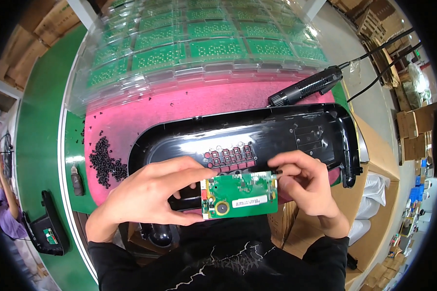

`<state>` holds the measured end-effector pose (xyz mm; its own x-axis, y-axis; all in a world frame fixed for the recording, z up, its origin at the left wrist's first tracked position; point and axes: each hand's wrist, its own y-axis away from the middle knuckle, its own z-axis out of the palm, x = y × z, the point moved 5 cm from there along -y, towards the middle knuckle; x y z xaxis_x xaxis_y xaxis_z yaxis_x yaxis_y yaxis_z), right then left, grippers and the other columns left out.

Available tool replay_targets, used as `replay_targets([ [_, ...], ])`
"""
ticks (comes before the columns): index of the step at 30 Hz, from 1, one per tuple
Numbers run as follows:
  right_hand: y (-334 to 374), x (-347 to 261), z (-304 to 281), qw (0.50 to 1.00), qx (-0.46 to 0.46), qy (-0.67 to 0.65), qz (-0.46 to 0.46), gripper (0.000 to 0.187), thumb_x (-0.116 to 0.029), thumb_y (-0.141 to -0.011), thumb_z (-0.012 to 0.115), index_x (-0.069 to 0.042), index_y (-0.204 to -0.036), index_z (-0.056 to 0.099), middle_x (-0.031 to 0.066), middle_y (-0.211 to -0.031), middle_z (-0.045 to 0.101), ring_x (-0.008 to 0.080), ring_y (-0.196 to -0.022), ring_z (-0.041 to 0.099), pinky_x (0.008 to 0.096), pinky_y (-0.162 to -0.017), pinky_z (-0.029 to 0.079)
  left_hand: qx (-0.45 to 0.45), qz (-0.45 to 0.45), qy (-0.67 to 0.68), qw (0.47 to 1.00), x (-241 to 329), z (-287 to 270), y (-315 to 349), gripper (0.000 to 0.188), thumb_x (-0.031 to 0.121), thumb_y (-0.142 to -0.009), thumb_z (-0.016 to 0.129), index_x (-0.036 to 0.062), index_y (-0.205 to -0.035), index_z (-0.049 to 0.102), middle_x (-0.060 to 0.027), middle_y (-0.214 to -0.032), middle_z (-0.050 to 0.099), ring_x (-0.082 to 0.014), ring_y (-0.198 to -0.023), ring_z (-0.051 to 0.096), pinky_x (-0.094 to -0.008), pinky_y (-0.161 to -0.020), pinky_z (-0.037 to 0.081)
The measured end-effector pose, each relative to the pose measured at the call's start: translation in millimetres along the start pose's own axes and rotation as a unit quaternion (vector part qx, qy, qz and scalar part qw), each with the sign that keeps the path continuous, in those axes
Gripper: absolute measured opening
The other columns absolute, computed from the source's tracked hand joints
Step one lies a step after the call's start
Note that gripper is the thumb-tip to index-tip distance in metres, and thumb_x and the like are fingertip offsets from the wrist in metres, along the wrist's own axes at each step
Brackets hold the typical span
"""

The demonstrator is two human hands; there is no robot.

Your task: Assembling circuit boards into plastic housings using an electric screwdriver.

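A green circuit board (247, 189) is held up over the near edge of a black plastic housing (179, 145). It carries a round buzzer-like part, a white label and connectors along its left side. My left hand (153, 191) grips the left end, thumb below and fingers above. At the upper right corner, my right hand (306, 184) has its fingers curled and pinched against the board's edge; the fingertips are partly hidden. The housing lies with its hollow side up, and pink shows through its digit-shaped cutouts (232, 156).
A pink mat (131, 109) bears a pile of small black screws (104, 162). Clear trays of green boards (213, 48) are stacked at the back. A black electric screwdriver (306, 87) lies behind the housing. Cardboard boxes (378, 194) stand right. Another person (9, 213) is far left.
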<state>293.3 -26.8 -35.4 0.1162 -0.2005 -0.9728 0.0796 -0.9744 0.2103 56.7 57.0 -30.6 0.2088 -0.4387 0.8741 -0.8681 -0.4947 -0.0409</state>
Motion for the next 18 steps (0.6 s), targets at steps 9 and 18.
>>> replay_targets([
  [9,-35.6,-5.4,-12.2,0.955,-0.054,0.26,-0.136,0.066,-0.013,-0.062,0.089,-0.002,-0.121,0.059,0.0136,-0.113,0.065,0.0276,-0.104,0.067,0.0354,-0.091,0.052,0.074,0.004,-0.2,0.977,-4.2,-9.3,-15.9,0.065,0.015,-0.056,0.079,0.0029,-0.117,0.063,-0.0112,-0.104,0.063,-0.0304,-0.096,0.063,-0.0381,-0.08,0.052],
  [18,-54.1,3.8,-9.2,0.924,-0.026,0.313,-0.219,0.061,-0.01,-0.063,0.085,-0.003,-0.118,0.06,0.0127,-0.124,0.06,0.0327,-0.112,0.056,0.0397,-0.096,0.046,0.044,-0.052,-0.258,0.964,-14.1,-4.3,-18.8,0.067,0.018,-0.061,0.082,0.0043,-0.123,0.057,-0.0111,-0.116,0.056,-0.0311,-0.103,0.058,-0.0395,-0.084,0.05],
])
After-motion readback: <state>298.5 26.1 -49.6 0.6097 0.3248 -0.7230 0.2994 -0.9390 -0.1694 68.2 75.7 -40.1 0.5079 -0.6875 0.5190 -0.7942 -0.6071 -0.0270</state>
